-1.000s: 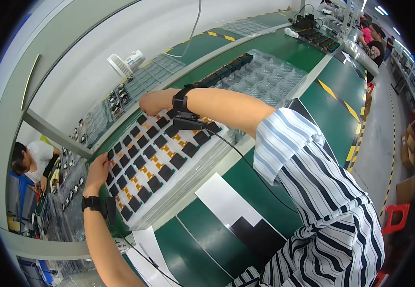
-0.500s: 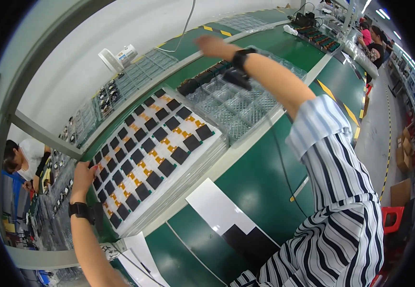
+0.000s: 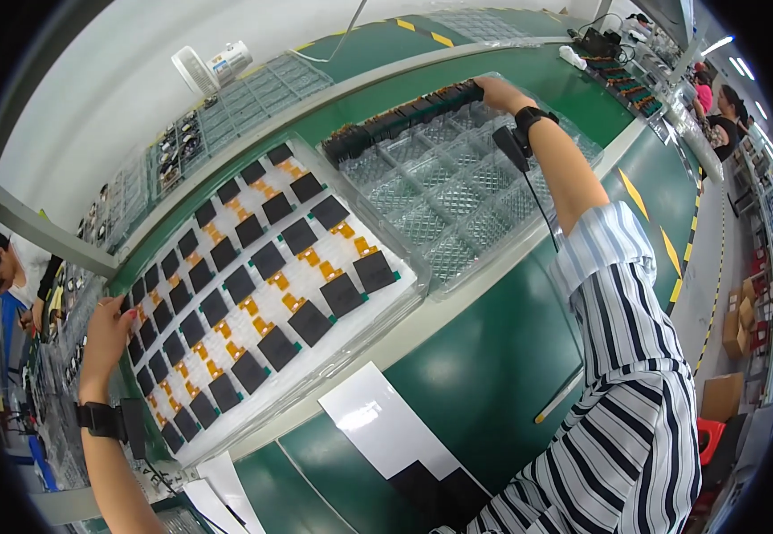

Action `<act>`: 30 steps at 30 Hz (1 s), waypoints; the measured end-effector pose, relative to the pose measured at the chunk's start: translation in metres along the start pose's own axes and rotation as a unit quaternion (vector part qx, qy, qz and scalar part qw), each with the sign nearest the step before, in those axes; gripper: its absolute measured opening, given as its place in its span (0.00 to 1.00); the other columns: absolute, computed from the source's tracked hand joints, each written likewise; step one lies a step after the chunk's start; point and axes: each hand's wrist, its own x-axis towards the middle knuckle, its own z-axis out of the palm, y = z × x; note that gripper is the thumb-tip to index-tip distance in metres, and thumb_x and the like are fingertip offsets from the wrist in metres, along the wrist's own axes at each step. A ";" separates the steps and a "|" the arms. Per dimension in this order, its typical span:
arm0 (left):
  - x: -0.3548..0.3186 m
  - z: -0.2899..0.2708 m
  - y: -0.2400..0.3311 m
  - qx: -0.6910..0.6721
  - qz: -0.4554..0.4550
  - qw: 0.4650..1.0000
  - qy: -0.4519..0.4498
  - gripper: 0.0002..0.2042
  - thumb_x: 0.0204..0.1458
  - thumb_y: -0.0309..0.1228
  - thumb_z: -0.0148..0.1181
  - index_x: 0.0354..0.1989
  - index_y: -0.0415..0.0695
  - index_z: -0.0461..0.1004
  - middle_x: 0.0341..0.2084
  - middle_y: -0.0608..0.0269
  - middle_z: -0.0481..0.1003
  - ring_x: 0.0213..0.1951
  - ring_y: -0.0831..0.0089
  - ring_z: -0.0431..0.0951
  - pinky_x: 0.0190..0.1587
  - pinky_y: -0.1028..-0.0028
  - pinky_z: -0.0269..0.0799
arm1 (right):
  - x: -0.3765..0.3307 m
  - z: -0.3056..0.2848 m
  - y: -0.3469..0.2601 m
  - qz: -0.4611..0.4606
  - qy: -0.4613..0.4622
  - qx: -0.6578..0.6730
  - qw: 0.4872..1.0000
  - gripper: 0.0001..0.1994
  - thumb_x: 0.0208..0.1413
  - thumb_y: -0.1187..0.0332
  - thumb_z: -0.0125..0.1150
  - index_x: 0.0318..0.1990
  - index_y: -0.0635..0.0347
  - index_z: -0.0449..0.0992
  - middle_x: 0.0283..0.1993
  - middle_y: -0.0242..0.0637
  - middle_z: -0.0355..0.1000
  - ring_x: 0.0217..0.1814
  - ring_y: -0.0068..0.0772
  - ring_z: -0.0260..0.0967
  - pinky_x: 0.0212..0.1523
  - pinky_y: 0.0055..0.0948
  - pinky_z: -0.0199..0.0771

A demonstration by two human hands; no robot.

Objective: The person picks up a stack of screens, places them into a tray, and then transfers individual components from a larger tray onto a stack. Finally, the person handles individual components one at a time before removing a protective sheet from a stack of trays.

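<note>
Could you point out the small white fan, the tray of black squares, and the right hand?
Small white fan [image 3: 198, 71], head view, on its round grille.
Tray of black squares [image 3: 393, 298], head view, on its clear rim.
Right hand [image 3: 498, 91], head view, on its back.

A green worktop [image 3: 484, 356] is seen diag. across frame. Directly on it: clear tray [image 3: 226, 445] w/ black squares at centre-left, clear empty-celled tray [image 3: 458, 258] at upper centre, white sheet [image 3: 386, 427] at bottom centre.

left hand [image 3: 106, 334] raised, fingers spread; right hand [image 3: 496, 92] outstretched, fingers curled.
</note>
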 end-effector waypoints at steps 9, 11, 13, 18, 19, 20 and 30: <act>0.004 -0.004 0.014 -0.148 -0.161 0.976 0.002 0.16 0.47 0.36 0.56 0.39 0.35 0.70 0.17 0.63 0.70 0.16 0.79 0.68 0.17 0.79 0.64 | -0.027 -0.068 -0.164 -0.254 0.273 0.153 0.915 0.13 0.48 0.72 0.45 0.41 0.57 0.73 0.39 0.47 0.70 0.43 0.51 0.66 0.44 0.39 0.67; 0.001 -0.010 0.011 -0.147 -0.186 0.972 -0.004 0.17 0.45 0.35 0.58 0.39 0.35 0.69 0.17 0.63 0.69 0.14 0.79 0.67 0.16 0.79 0.64 | -0.057 -0.092 -0.253 -0.397 0.256 0.175 0.864 0.13 0.49 0.71 0.46 0.41 0.58 0.73 0.39 0.47 0.70 0.43 0.48 0.66 0.44 0.38 0.67; 0.004 -0.009 0.009 -0.137 -0.187 0.973 0.016 0.17 0.45 0.34 0.59 0.39 0.35 0.68 0.17 0.64 0.69 0.15 0.79 0.67 0.16 0.79 0.63 | -0.076 -0.104 -0.319 -0.470 0.184 0.145 0.851 0.13 0.52 0.71 0.49 0.45 0.58 0.71 0.40 0.42 0.69 0.44 0.45 0.66 0.44 0.34 0.66; 0.009 -0.010 0.015 -0.194 -0.172 0.964 0.065 0.18 0.44 0.33 0.60 0.40 0.37 0.68 0.21 0.65 0.71 0.18 0.81 0.69 0.18 0.81 0.63 | -0.101 -0.092 -0.409 -0.403 -0.046 -0.037 0.913 0.13 0.47 0.67 0.56 0.40 0.63 0.72 0.37 0.45 0.70 0.39 0.44 0.67 0.41 0.34 0.66; 0.009 -0.016 0.015 -0.191 -0.174 0.963 0.070 0.18 0.44 0.33 0.60 0.40 0.37 0.68 0.21 0.65 0.71 0.18 0.81 0.69 0.18 0.81 0.63 | -0.102 -0.095 -0.414 -0.407 -0.042 -0.036 0.912 0.13 0.47 0.67 0.56 0.40 0.63 0.72 0.37 0.45 0.70 0.39 0.44 0.67 0.41 0.34 0.66; 0.008 -0.023 0.017 -0.234 -0.172 0.952 0.102 0.17 0.44 0.33 0.60 0.40 0.37 0.68 0.23 0.66 0.71 0.20 0.82 0.69 0.19 0.81 0.64 | -0.099 -0.093 -0.411 -0.400 -0.057 -0.016 0.915 0.13 0.46 0.67 0.58 0.39 0.63 0.73 0.36 0.44 0.70 0.38 0.42 0.67 0.40 0.34 0.66; 0.035 -0.010 0.039 -0.379 -0.182 0.907 -0.027 0.12 0.47 0.32 0.58 0.39 0.40 0.73 0.26 0.66 0.74 0.24 0.82 0.72 0.25 0.80 0.68 | -0.080 -0.092 -0.422 -0.365 -0.171 0.267 0.875 0.12 0.44 0.68 0.61 0.37 0.61 0.75 0.29 0.34 0.72 0.32 0.26 0.68 0.33 0.29 0.66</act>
